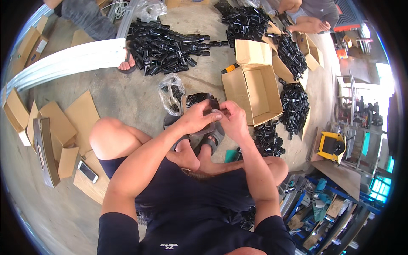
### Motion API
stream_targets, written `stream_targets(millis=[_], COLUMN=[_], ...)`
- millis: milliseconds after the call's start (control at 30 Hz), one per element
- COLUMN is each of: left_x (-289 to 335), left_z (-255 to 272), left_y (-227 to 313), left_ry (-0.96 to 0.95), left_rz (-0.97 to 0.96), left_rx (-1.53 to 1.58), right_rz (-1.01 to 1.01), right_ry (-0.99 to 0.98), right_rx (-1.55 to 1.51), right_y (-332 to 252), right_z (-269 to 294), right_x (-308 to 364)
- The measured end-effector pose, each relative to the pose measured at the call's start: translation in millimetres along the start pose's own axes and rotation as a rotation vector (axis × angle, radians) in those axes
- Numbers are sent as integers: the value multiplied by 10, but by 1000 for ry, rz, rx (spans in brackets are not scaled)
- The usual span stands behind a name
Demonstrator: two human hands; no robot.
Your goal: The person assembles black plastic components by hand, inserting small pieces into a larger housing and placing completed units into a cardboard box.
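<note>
Probably for steadiness, our left hand (198,119) and right hand (233,120) pinch black part (213,103) mid-frame; open box (233,91) just right, likely for reach.

Floor (114,94): grey concrete, stained in patches. Table (359,70): brown-topped, stood at upper right. Rack (300,199): blue-framed, loaded, stood at lower right. Board (340,178): brown, adjoined the rack. Panel (380,188): teal, gridded, showed at far right. Light (384,78): bright white, entered from the right.

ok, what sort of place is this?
Probably a workshop or small packing area: heaped black parts, an open box and long, apparently metal rails.
</note>
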State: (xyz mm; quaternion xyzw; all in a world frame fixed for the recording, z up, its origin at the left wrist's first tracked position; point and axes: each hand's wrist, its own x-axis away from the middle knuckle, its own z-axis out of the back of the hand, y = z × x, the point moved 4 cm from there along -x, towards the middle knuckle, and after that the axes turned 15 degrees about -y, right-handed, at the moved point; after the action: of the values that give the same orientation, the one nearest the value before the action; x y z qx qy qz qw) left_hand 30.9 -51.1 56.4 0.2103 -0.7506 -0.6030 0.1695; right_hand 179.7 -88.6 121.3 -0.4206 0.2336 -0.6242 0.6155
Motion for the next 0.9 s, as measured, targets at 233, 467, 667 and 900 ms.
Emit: stream_targets(millis=[233,467,667,900], left_x=[96,166,258,360], left_z=[-265,-577,-933,-803], left_y=[200,193,315,289], left_ry=[-41,145,205,129], left_rz=[204,32,-114,-139], left_rx=[289,591,624,777], right_rz=[-72,100,129,2], right_ry=[156,522,368,212], right_rx=[-231,-891,-1266,-1349], right_y=[-62,16,-214,-71], right_z=[138,303,-260,-488], right_x=[540,970,1040,1151])
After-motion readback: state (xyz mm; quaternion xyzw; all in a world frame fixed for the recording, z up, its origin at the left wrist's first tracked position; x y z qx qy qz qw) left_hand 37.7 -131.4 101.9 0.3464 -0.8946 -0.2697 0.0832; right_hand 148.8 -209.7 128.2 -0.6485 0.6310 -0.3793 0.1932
